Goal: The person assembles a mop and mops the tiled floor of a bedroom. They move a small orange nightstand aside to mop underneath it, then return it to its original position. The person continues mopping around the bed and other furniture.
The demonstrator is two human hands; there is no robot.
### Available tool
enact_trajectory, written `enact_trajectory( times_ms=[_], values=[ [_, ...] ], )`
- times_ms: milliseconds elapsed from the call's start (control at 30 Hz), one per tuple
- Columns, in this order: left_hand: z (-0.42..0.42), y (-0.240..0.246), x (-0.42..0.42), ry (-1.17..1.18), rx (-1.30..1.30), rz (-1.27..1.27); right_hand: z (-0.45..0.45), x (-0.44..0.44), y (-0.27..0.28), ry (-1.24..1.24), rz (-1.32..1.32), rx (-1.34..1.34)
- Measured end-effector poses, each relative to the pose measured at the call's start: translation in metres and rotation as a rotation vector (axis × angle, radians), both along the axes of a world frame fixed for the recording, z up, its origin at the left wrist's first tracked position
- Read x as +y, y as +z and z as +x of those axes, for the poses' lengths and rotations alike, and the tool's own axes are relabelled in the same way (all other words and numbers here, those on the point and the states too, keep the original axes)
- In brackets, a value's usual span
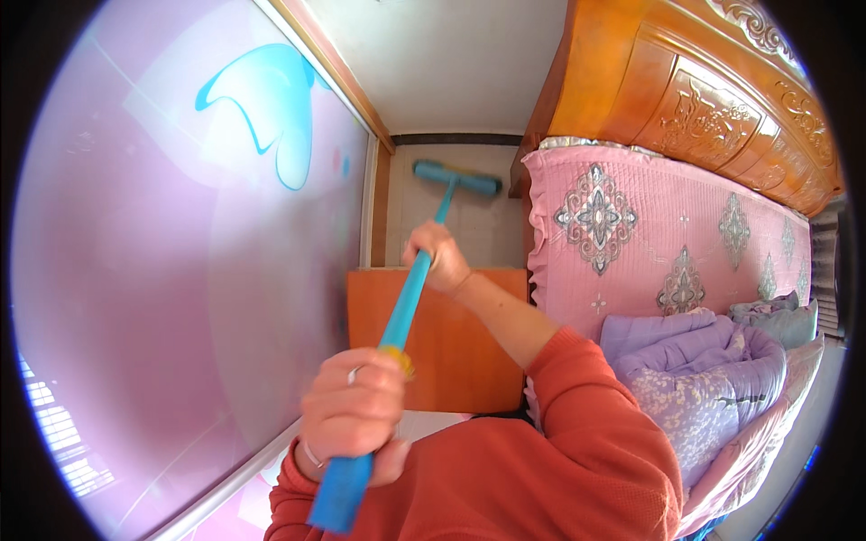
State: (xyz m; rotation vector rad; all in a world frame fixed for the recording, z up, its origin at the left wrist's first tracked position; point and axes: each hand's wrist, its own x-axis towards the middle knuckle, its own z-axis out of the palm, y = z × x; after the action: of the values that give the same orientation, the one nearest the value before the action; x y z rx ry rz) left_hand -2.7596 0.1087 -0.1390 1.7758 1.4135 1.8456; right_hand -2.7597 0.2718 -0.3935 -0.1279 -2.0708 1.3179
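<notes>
A long blue pole (pixel 406 304) with a wide T-shaped head, a floor mop or broom, slants from the lower left towards the far floor. My left hand (pixel 355 406), with a ring and a bracelet, is closed around its near end, just below a yellow collar. Farther along the pole my right hand (pixel 436 253) grips it, the arm reaching in from the right. The mop's blue head (pixel 457 177) is blurred and lies over the pale floor (pixel 467 226) near the far wall. Whether it touches the floor is hard to tell.
An orange-brown wooden surface (pixel 467 345) lies beneath my arms. On the left stands a glossy pink-purple sliding panel (pixel 270 270). To the right is a bed with a pink quilted cover (pixel 649 203), a folded purple quilt (pixel 697 379) and a carved wooden headboard (pixel 703 115).
</notes>
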Motion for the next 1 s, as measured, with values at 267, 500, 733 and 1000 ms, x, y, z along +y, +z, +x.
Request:
enact_trajectory(
  times_ms=[267, 500, 733, 1000],
  values=[
    [-0.005, -0.040, 0.013, -0.071, -0.087, -0.161, 0.017, -0.017, -0.044, -0.126, -0.305, -0.062],
    [-0.017, 0.019, -0.034, -0.036, -0.182, -0.048, 0.015, -0.060, 0.011, -0.039, -0.055, -0.064],
    [-0.012, -0.077, -0.011, 0.213, -0.029, -0.248, -0.046, -0.005, -0.071, 0.115, -0.507, -0.091],
    [-0.001, -0.014, -0.066, 0.359, -0.182, -0.056, -0.017, -0.087, -0.014, 0.264, -0.066, -0.198]
  ],
)
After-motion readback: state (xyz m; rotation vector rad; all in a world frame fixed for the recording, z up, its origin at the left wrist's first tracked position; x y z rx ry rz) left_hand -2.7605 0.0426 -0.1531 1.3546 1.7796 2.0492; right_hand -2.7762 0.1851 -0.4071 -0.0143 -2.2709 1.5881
